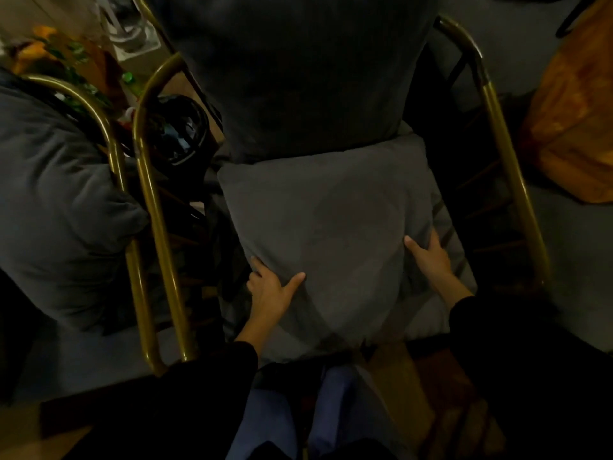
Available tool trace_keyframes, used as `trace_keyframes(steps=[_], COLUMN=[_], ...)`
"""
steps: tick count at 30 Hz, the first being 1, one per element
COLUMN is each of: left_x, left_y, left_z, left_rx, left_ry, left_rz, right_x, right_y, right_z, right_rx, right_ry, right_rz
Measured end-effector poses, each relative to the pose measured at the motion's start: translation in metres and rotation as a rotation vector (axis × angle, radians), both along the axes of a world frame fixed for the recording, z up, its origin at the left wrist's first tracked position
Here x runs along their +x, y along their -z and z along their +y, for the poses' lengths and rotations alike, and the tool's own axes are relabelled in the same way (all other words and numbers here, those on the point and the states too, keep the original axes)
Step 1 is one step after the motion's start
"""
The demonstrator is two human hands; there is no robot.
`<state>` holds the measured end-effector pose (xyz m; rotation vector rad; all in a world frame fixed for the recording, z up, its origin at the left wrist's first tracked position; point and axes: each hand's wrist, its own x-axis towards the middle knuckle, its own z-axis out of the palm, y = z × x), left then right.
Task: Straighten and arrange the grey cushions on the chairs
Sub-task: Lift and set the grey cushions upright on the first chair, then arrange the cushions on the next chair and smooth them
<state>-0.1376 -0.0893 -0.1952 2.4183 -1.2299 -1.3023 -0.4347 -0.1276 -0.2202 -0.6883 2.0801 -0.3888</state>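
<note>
Your left hand [270,288] and right hand [429,257] grip the grey seat cushion [325,234] at its 7 and 4 o'clock edges; it sits skewed on the chair [507,154]. The neighbouring cushion [56,194] at 9 o'clock looks unstraightened.

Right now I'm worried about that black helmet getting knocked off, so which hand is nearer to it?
Left. The left hand grips the seat cushion's near-left corner, below the black helmet. The right hand holds the cushion's right edge, farther away.
</note>
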Motion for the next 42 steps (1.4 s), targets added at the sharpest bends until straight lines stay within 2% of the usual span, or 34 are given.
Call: trace_keyframes(steps=[2, 4, 6, 9, 16, 18, 20, 22, 24, 29, 32, 35, 38, 42], left_x=[-0.012, -0.028, -0.039, -0.034, -0.026, -0.012, 0.002, 0.016, 0.034, 0.147, 0.252, 0.354, 0.438, 0.514], left_y=[0.001, -0.001, -0.001, 0.004, 0.011, 0.004, -0.012, -0.031, -0.047, -0.089, -0.106, -0.107, -0.097, -0.062], left_z=[-0.005, -0.005, 0.003, 0.013, -0.010, -0.015, -0.019, -0.021, -0.026, -0.026, -0.016, -0.003, 0.002, -0.006], left_rx=[0.045, 0.001, -0.100, -0.119, 0.060, 0.078, -0.012, -0.146, -0.214, -0.523, -0.604, -0.575, -0.465, -0.303], left_ry=[-0.015, 0.053, 0.171, 0.254, 0.318, 0.359, 0.383, 0.315, 0.173, -0.135, -0.263, -0.363, -0.419, -0.469], left_rz=[-0.065, -0.206, -0.242, -0.184, -0.066, -0.021, 0.011, 0.021, 0.029, 0.083, 0.042, 0.028, 0.021, 0.127], right_x=[0.008, 0.027, 0.049, 0.058, 0.020, 0.021, 0.040, 0.073, 0.112, 0.253, 0.352, 0.446, 0.528, 0.593], right_y=[0.001, -0.010, -0.019, -0.015, 0.007, 0.002, -0.021, -0.047, -0.067, -0.116, -0.145, -0.160, -0.161, -0.151], right_z=[-0.010, -0.013, -0.007, 0.006, -0.037, -0.046, -0.047, -0.045, -0.045, -0.052, -0.061, -0.072, -0.091, -0.116], right_rx=[0.046, -0.032, -0.135, -0.139, 0.022, 0.069, 0.076, 0.057, 0.002, -0.302, -0.390, -0.431, -0.431, -0.360], right_ry=[-0.082, -0.245, -0.398, -0.499, -0.754, -0.765, -0.666, -0.551, -0.549, -0.794, -0.911, -0.974, -1.016, -0.982], right_rz=[0.118, 0.279, 0.359, 0.345, 0.164, 0.176, 0.218, 0.276, 0.253, 0.063, 0.029, 0.086, 0.126, 0.158])
